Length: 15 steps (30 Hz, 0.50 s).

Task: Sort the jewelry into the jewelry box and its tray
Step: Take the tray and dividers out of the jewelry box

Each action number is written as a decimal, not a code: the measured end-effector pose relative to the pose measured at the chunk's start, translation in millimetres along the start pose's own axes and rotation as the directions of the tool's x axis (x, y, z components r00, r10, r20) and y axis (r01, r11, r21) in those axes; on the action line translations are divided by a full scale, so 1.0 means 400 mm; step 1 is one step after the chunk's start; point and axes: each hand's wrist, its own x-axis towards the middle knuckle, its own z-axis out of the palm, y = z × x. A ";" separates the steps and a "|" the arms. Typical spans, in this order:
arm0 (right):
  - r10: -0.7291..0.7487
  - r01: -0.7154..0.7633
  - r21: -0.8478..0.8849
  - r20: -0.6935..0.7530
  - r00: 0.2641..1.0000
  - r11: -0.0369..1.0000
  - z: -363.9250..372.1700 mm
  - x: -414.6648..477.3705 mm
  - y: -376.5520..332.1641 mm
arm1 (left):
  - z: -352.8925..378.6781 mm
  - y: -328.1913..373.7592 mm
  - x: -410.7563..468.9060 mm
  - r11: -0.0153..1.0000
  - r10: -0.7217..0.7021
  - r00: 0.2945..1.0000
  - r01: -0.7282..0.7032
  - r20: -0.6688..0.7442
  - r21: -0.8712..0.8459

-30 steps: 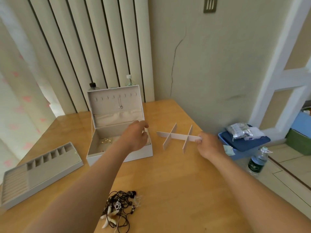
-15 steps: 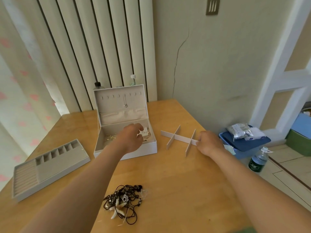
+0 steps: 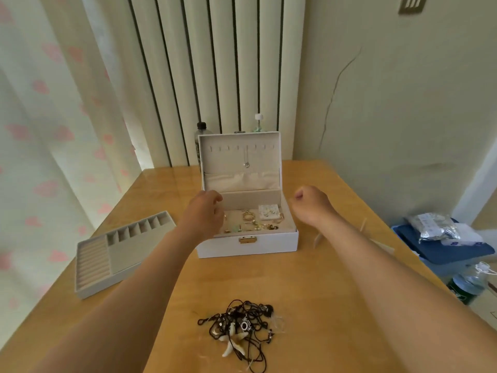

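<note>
The white jewelry box [image 3: 269, 244] stands open mid-table with its lid upright and a pendant hanging inside the lid. Gold pieces and an earring card [image 3: 267, 211] lie in its base. My left hand [image 3: 204, 214] is over the box's left wall with curled fingers; whether it grips the wall is unclear. My right hand [image 3: 312, 203] hovers just right of the box in a loose fist, holding nothing. The grey tray [image 3: 121, 251] lies to the left. A tangle of black cord necklaces [image 3: 239, 324] lies near me.
A white cross-shaped divider [image 3: 318, 239] lies on the table behind my right forearm, mostly hidden. Two bottles [image 3: 201, 130] stand behind the box. A blue bin [image 3: 457, 251] holding packets and a green-labelled bottle [image 3: 468, 286] sit beyond the table's right edge.
My right hand let go of the divider and moved up beside the box. My left hand shifted from the box's front to its left wall. The view now faces the box squarely.
</note>
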 end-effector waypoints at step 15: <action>0.218 -0.321 0.408 0.278 0.935 0.855 0.140 0.234 -0.036 | 0.022 -0.132 0.176 0.549 -0.391 0.851 0.522 0.351 -0.653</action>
